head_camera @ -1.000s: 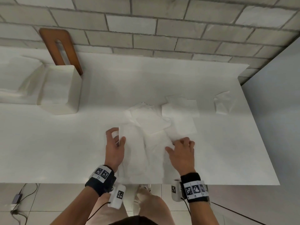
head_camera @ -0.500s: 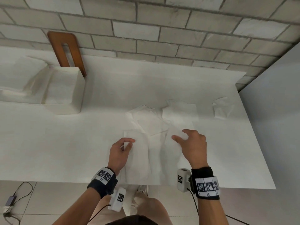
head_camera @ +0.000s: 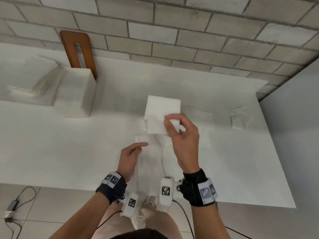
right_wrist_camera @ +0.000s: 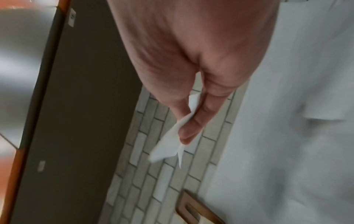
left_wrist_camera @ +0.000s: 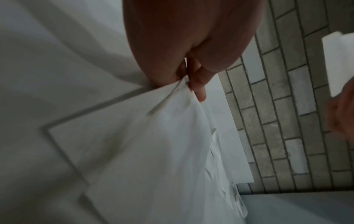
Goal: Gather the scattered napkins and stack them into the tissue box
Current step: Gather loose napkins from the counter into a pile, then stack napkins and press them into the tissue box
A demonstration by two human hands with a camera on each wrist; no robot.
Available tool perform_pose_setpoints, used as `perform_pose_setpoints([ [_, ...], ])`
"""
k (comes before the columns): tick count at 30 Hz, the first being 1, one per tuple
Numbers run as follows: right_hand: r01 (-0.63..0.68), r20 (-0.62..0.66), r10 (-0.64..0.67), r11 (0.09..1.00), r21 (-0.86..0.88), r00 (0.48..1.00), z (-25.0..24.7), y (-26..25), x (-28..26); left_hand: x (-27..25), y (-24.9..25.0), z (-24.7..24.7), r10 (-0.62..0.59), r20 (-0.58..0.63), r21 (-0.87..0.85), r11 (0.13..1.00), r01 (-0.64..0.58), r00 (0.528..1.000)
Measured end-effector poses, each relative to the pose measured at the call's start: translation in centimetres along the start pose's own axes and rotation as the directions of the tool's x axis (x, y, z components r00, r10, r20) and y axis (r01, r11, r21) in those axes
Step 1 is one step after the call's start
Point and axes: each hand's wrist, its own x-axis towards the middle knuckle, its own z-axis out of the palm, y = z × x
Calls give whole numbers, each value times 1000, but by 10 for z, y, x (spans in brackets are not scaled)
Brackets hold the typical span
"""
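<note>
The right hand (head_camera: 183, 135) is up off the surface (head_camera: 51, 149), pinching a folded white napkin (head_camera: 160, 114) by its near corner between thumb and fingers; the square sheet stands out flat beyond the fingertips. From the right wrist view the napkin (right_wrist_camera: 172, 145) shows edge-on, clamped between the thumb and a finger (right_wrist_camera: 191, 125).

The left hand (head_camera: 129, 157) is lower and nearer the front edge, gripping a bunch of napkins (head_camera: 150, 163) that drapes toward the person. The left wrist view shows the fingers (left_wrist_camera: 197, 84) curled into the gathered corner of that white bunch (left_wrist_camera: 153, 151), creases running out from the grip.

More napkins lie flat on the surface beyond the hands: a loose sheet (head_camera: 198, 118) just right of the raised one, and a crumpled one (head_camera: 240, 119) well apart near the right edge.

The tissue box (head_camera: 76, 94) sits at the far left of the surface, open on top, white paper inside it. A brown wooden piece (head_camera: 77, 52) with a slot leans against the brick wall (head_camera: 189, 31) just behind the box. Cables (head_camera: 17, 202) trail on the tiled floor below.
</note>
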Motion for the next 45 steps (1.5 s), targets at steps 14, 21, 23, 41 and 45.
perform_pose_setpoints([
  [14,-434,146,453,889,-144,879,0,100,-83,3,10,5,-81,52,-39,996,83,995],
  [21,-546,80,544,807,224,836,-12,79,-53,-3,12,-13,-87,243,-179,975,133,966],
  [23,-581,95,574,790,196,813,-16,78,-50,-1,11,-15,-58,205,-158,983,91,977],
  [41,195,362,-17,866,-461,932,-34,30,3,2,40,-32,44,168,59,997,-55,985],
  [45,53,651,82,981,-185,755,-42,-23,-5,-3,70,-23,34,121,-73,997,-25,992],
])
